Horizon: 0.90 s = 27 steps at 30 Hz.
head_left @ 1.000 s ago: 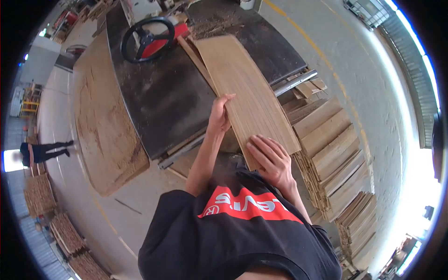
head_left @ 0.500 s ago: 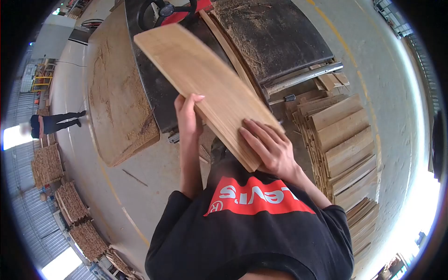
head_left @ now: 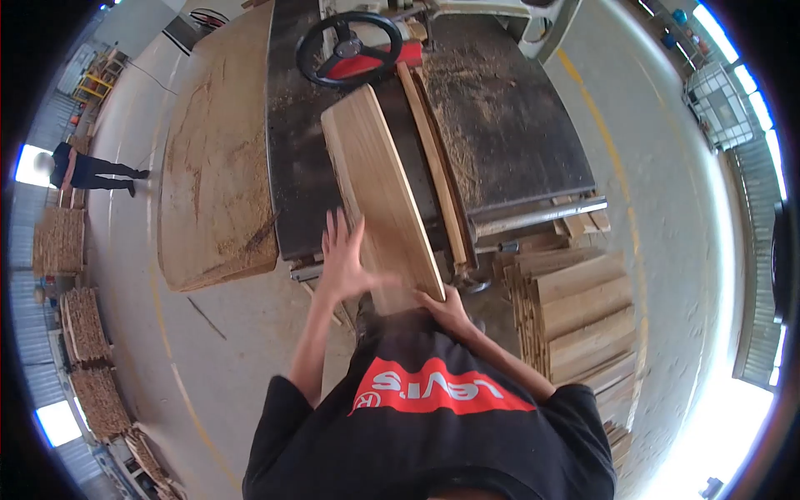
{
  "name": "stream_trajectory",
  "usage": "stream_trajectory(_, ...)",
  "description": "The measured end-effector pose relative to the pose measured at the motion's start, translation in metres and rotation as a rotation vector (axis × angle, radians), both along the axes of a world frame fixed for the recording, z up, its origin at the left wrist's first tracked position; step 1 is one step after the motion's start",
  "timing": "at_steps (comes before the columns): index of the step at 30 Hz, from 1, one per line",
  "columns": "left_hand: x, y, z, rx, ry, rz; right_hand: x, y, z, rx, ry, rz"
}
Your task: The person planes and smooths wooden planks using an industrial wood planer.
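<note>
A long wooden board (head_left: 379, 183) reaches from near my waist over the dark metal machine table (head_left: 300, 167). My right hand (head_left: 446, 308) is closed on the board's near right corner, thumb on the top face. Beside the board's left edge, my left hand (head_left: 340, 262) is open with its fingers spread. Slight blur keeps me from telling whether its thumb touches the wood. A wooden strip along a metal fence (head_left: 433, 158) runs just right of the board. Beyond the board's far end stands a black handwheel (head_left: 350, 48) with a red part behind it.
Sawdust covers the right table section (head_left: 508, 117). A large wooden panel (head_left: 212, 167) adjoins the table on the left. Stacked boards (head_left: 583, 300) lie on the floor to my right. Another person (head_left: 92, 171) stands far left, near several wood stacks (head_left: 58, 242).
The board has swung from a leftward slant to point more nearly straight ahead. My left hand has let go of its edge and spread open. My right hand has shifted to the near corner.
</note>
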State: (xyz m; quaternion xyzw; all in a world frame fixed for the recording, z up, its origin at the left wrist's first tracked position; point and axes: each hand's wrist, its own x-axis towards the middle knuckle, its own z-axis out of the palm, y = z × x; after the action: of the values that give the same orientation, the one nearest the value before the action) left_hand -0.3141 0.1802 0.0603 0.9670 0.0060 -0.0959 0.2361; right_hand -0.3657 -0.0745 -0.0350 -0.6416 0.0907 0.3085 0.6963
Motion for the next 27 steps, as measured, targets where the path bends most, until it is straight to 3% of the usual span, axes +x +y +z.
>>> stream_trajectory(6,-0.032,-0.025,-0.041,-0.007,-0.030,-0.001,0.007,-0.008,-0.003,0.335,0.546,-0.237)
stream_trajectory(8,-0.017,-0.031,-0.048,0.031,-0.037,-0.019,0.004,-0.006,-0.044,0.516,0.576,-0.334)
stream_trajectory(12,0.027,-0.039,-0.047,0.160,-0.065,-0.170,0.007,-0.005,-0.054,0.766,0.543,-0.401)
stream_trajectory(16,0.062,-0.026,-0.043,0.186,-0.071,-0.222,0.023,0.010,-0.036,0.702,0.476,-0.479)
stream_trajectory(23,0.128,-0.004,-0.053,0.214,-0.130,-0.188,0.074,0.047,-0.019,0.160,0.389,-0.317)
stream_trajectory(27,0.172,0.006,-0.057,0.231,-0.114,-0.149,0.116,0.067,-0.029,0.216,0.361,-0.392)
